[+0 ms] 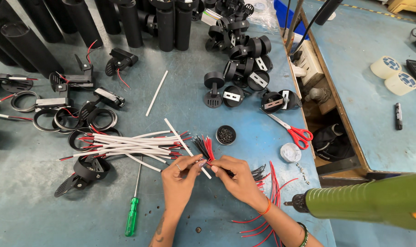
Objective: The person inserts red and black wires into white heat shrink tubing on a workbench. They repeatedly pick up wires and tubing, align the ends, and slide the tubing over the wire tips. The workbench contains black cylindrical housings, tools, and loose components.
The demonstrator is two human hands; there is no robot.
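Fingertips of the left hand [182, 176] are pinched shut on a white sleeve tube [186, 146], while the right hand [235, 176] is closed around a bundle of red and black wires [204, 145], both held near the front middle of the blue bench [180, 91]. For a clean feed, the wire ends are best kept bunched and lined up with the tube's mouth, with the grip kept close to the tips. A pile of sleeved wires [130, 144] lies just to the left, a small cup of screws [226, 135] just beyond the hands, and red scissors [292, 130] to the right. Open bench is found between the hands and the green screwdriver [133, 212]; the bench's right edge is close, where a green power driver [368, 201] juts in.
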